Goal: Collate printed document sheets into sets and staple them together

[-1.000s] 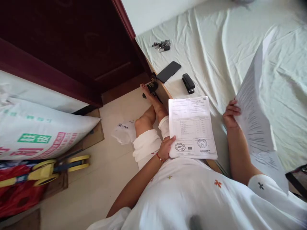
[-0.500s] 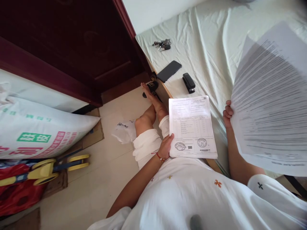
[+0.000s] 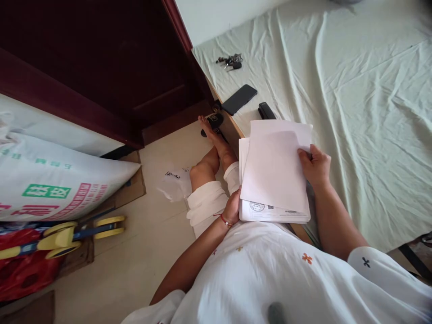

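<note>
A stack of printed papers (image 3: pixel 283 217) rests at my lap, its bottom strip with a round stamp showing. My left hand (image 3: pixel 232 206) grips the stack by its left edge, fingers hidden beneath. Over the stack lies a sheet of paper (image 3: pixel 275 166), blank side up and slightly turned, covering most of the print. My right hand (image 3: pixel 315 165) pinches this sheet at its right edge, thumb on top. Just beyond the papers a black stapler (image 3: pixel 266 111) is partly covered by the sheet's top edge.
On the pale bed sheet (image 3: pixel 357 99) lie a black phone (image 3: pixel 239 99) and a bunch of keys (image 3: pixel 232 61). A plastic bag (image 3: pixel 175 184) is on the floor by my leg. To the left are a large printed sack (image 3: pixel 67 180) and a yellow-and-blue wheeled toy (image 3: pixel 60 238).
My right hand has brought the lifted paper from the far right over onto the stack, blank face now up. The left hand keeps its hold on the stack.
</note>
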Demonstrator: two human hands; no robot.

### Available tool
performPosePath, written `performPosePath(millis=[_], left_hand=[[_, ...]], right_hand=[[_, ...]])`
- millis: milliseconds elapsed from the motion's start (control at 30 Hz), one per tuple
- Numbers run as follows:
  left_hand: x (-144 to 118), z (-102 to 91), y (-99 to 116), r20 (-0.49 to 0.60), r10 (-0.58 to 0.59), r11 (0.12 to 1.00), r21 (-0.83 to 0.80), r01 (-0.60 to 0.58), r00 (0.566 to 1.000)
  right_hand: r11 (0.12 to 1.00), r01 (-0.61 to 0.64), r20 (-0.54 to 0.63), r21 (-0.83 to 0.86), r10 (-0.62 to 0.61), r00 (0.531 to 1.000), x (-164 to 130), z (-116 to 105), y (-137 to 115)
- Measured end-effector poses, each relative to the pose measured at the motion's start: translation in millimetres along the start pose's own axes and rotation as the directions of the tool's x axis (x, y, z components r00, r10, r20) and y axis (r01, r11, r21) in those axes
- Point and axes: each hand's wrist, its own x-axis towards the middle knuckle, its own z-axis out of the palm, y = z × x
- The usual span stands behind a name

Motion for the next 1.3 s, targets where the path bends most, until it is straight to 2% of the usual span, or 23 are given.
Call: performPosePath(millis=[100, 200, 367, 633, 733, 1300], left_hand=[[-1, 5.2, -1, 0.077, -0.051, 0.995, -0.076, 0.057, 0.996], [-3, 8.5, 1, 0.103, 0.005, 0.999, -0.047, 0.0, 0.995], [-8, 9.3, 7, 0.064, 0.034, 0.999, 0.021, -0.035, 0.997], [-5, 4.9, 5, 0.079, 0.101, 0.993, 0.047, -0.105, 0.992], [-4, 5.3, 5, 0.1, 0.105, 0.992, 0.062, -0.111, 0.989], [-2, 3.1, -3, 0.021, 0.102, 0.984, 0.148, -0.104, 0.995]], right_hand=[[1.0, -0.013, -0.003, -0.003, 0.013, 1.0, -1, 1, 0], [1.0, -0.023, -0.018, 0.011, 0.023, 1.0, -2, 3, 2], [0.999, -0.015, -0.017, 0.039, 0.016, 1.0, -3, 6, 4], [0.998, 0.003, -0.006, 0.06, -0.003, 1.0, -4, 5, 5], [0.998, 0.011, 0.015, 0.066, -0.012, 1.0, -4, 7, 6], [0.999, -0.01, 0.003, 0.051, 0.01, 1.0, -2, 11, 8]])
